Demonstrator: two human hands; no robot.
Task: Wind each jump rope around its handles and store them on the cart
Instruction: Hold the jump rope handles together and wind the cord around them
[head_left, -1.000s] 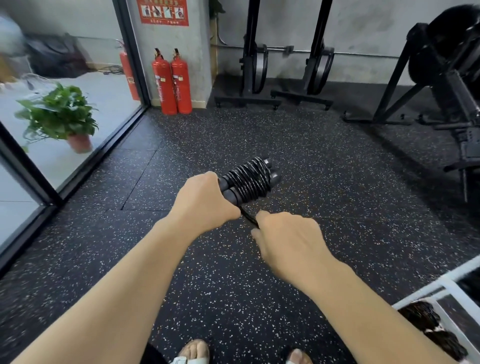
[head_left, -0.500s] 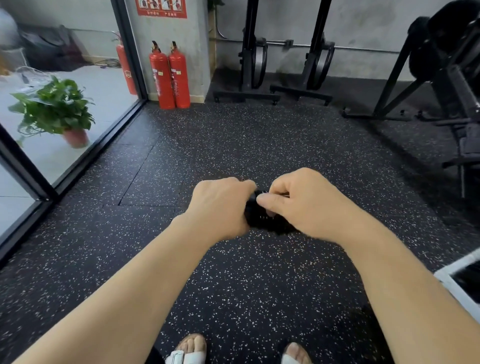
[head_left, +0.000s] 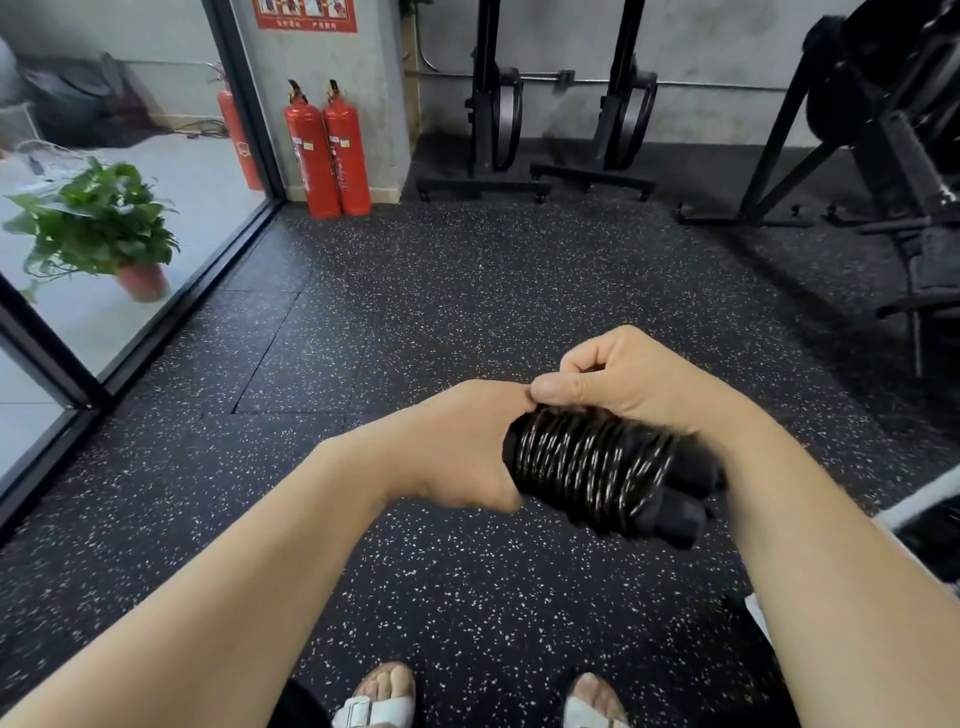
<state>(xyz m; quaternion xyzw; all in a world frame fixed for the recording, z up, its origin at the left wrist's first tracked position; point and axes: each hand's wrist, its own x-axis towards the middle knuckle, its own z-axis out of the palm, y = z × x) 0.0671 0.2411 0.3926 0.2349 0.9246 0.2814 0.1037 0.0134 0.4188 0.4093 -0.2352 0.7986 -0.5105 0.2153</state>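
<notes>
Sandals: they (head_left: 375, 711) are standing on the floor (head_left: 467, 312), right under the hands.
Left hand: it (head_left: 457, 441) is gripping one end of the handles (head_left: 685, 501), with its fingers curling tight round them.
Right hand: it (head_left: 639, 384) is pinching the top of the coil, thumb and bent fingers pressing down. The loose end is hiding under them.
Rope: it (head_left: 587, 467) is sitting in tight rings round both handles, up in the air between the hands and not on the cart.
Slip risk: if the end is not getting tucked in well, the rings could be springing loose once the pinch is letting go.
Drop risk: if the left hand is going slack, the bundle could be falling by the toes.
Cart: I think its white edge (head_left: 914, 500) is showing near, at the right.
Red tanks: they (head_left: 327, 150) are standing well apart, causing no trouble.
</notes>
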